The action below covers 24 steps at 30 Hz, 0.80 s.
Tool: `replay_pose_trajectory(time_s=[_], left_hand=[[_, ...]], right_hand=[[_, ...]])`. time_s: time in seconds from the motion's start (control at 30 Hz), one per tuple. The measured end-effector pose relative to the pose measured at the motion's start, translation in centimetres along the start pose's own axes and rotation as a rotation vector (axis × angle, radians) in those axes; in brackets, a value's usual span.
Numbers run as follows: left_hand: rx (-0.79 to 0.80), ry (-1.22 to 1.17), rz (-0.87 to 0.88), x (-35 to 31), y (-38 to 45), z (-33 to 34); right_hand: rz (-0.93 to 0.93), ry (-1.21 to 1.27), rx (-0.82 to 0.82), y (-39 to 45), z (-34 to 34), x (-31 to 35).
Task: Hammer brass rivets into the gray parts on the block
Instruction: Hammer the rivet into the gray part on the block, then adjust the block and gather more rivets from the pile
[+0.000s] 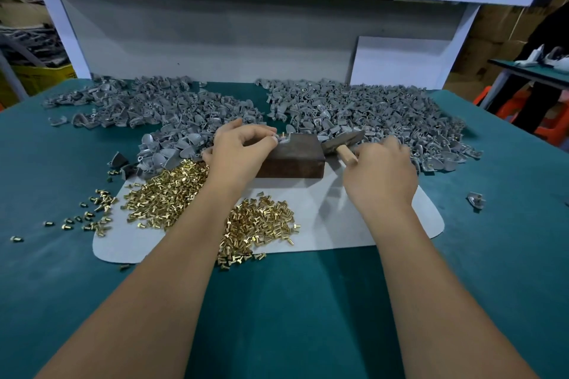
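Observation:
A dark brown block [295, 160] stands on a pale mat [332, 218] in the middle of the green table. On the block's far left top lies a gray part [285, 140] with a brass rivet [283, 134] standing upright in it. My left hand [240, 151] pinches that part at the block's left end. My right hand [381, 169] grips the wooden handle of a hammer [341, 143], whose metal head hovers just right of the block. Loose brass rivets [258, 224] lie heaped on the mat in front of the block.
Two big heaps of gray parts cover the back of the table, one at the left [147, 108] and one at the right [369, 114]. Stray rivets [92, 218] lie on the green cloth at the left. A single gray part [475, 198] sits at the right.

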<state>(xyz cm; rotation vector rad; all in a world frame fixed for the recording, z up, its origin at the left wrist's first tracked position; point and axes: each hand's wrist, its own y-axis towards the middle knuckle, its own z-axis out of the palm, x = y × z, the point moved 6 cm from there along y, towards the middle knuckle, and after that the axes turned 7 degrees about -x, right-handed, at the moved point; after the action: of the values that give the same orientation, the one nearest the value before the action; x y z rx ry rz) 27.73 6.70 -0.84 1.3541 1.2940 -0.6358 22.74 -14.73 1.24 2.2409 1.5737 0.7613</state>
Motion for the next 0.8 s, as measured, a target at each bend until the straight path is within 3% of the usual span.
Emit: replay_pose_trajectory(time_s=[0.1, 0.23, 0.3, 0.4, 0.57, 0.67, 0.73, 0.8], left_hand=[[0.016, -0.013, 0.001, 0.0, 0.0, 0.1], [0.048, -0.008, 0.046, -0.6, -0.2, 0.3], [0.073, -0.030, 0.079, -1.1, -0.4, 0.5], [0.080, -0.052, 0.090, -1.2, -0.4, 0.4], [-0.029, 0.013, 0.024, -0.9, -0.1, -0.4], [-0.118, -0.014, -0.095, -0.2, 0.6, -2.2], [-0.231, -0.077, -0.161, 0.8, 1.3, -4.4], [-0.380, -0.156, -0.229, 2.1, 2.0, -7.1]], right_hand=[[-0.068, 0.298, -0.147, -0.2, -1.2, 1.8], [-0.015, 0.852, 0.210, -1.4, 0.7, 5.5], [0.005, 0.857, 0.289, -1.3, 1.5, 6.2], [0.031, 0.792, 0.270, 0.8, 1.4, 6.1], [0.188, 0.760, 0.029, 4.9, -0.4, 5.0], [0.080, 0.513, -0.071, 2.9, 0.2, 6.2], [-0.087, 0.522, -0.145, 0.3, 0.3, 8.1], [-0.330, 0.577, -0.115, -1.8, 0.3, 10.5]])
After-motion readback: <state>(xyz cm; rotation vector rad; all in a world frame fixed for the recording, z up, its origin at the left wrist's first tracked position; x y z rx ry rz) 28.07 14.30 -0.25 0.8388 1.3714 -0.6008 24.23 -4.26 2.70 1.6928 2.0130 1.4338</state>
